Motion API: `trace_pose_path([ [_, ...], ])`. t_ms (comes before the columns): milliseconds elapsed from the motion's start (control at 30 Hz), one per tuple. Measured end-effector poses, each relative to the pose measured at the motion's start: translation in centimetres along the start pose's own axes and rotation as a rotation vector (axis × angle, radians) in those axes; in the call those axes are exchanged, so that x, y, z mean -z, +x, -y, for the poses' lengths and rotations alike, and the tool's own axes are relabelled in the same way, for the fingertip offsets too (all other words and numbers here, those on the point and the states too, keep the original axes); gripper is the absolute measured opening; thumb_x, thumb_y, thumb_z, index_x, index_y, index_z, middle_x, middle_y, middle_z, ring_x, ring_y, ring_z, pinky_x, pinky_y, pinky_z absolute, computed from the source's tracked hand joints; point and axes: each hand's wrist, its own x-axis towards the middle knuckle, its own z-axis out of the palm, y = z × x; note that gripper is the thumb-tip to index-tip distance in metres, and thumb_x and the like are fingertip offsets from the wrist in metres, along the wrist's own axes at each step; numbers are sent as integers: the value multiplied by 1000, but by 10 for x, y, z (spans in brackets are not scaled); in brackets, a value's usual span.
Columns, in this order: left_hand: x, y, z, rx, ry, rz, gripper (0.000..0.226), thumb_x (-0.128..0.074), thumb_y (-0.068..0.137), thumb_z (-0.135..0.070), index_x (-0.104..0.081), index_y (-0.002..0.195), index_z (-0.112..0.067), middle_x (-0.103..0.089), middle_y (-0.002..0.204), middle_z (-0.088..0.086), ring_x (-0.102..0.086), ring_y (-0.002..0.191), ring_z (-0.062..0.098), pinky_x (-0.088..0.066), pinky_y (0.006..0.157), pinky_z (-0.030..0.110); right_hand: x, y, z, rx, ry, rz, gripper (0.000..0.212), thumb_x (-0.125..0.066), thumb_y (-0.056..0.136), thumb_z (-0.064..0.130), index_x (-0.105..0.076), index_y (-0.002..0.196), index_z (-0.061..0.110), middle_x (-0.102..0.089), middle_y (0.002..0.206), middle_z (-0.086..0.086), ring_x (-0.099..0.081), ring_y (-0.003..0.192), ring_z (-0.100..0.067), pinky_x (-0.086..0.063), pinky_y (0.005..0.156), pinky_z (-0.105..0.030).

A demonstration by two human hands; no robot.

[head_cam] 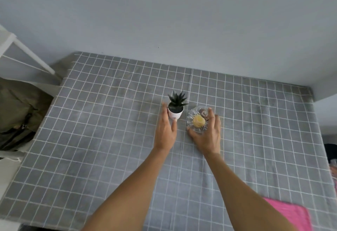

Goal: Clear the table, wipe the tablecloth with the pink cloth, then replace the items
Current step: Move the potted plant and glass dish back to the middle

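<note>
A small dark green plant in a white pot [175, 112] stands near the middle of the grey checked tablecloth [109, 139]. My left hand [165, 130] is around the pot's left and front side, thumb and fingers touching it. To the right sits a clear glass dish [191, 119] with a yellow round item and a shell in it. My right hand [207, 134] cups the dish from the front and right, fingers over its rim. The pink cloth [290, 216] lies at the table's front right corner.
A grey wall runs along the table's far edge. A white shelf frame [25, 55] and an olive green bag [18, 114] stand left of the table. Dark and pink things show at the right edge of the view.
</note>
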Motion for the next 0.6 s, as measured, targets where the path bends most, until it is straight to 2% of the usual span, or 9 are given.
trace_pose_path([
  [67, -4, -1, 2, 24, 4, -2, 68, -44, 100, -22, -2, 151, -9, -37, 151, 11, -49, 130, 23, -46, 90, 23, -2, 1, -3, 10, 8, 8, 104, -81, 69, 48, -16, 148, 31, -31, 147, -18, -36, 134, -38, -44, 99, -56],
  [133, -7, -1, 4, 40, 5, -10, 69, -44, 100, -19, 0, 150, -6, -40, 148, 12, -47, 131, 22, -40, 93, 19, -3, 1, -6, 18, 14, 9, 103, -80, 69, 51, -16, 148, 31, -31, 148, -16, -37, 134, -36, -46, 97, -55],
  [233, -8, -4, 6, 36, 13, -26, 69, -46, 99, -17, -2, 150, 1, -39, 148, 14, -43, 134, 25, -43, 102, 27, -3, 1, -6, 31, 4, 6, 104, -78, 69, 54, -16, 148, 31, -31, 147, -15, -37, 133, -35, -47, 96, -55],
  [300, -9, -5, 4, 35, 27, -24, 70, -47, 99, -18, -3, 149, 1, -37, 150, 14, -43, 134, 26, -47, 100, 33, -2, 1, -6, 39, 6, 9, 104, -78, 69, 55, -16, 148, 31, -32, 147, -15, -38, 133, -35, -47, 97, -55],
  [433, -11, -1, 4, 33, 49, -11, 71, -49, 98, -18, -2, 149, 1, -35, 151, 15, -43, 134, 27, -44, 96, 24, 1, 3, -10, 44, 3, 7, 103, -78, 68, 53, -16, 148, 31, -33, 147, -17, -38, 133, -36, -46, 98, -55],
  [533, -11, -1, 4, 26, 77, 19, 72, -50, 98, -20, -3, 149, 1, -26, 155, 16, -36, 139, 28, -45, 103, 33, 5, 4, -13, 27, 10, -10, 103, -79, 68, 51, -16, 147, 33, -34, 146, -18, -39, 133, -36, -48, 95, -55],
  [600, -13, -2, 6, -12, 137, 47, 68, -49, 98, -19, -8, 148, 2, -18, 157, 16, -29, 142, 31, -36, 112, 39, 8, 6, -16, 35, -2, -29, 103, -80, 68, 51, -18, 147, 28, -35, 146, -16, -40, 132, -35, -48, 95, -55],
])
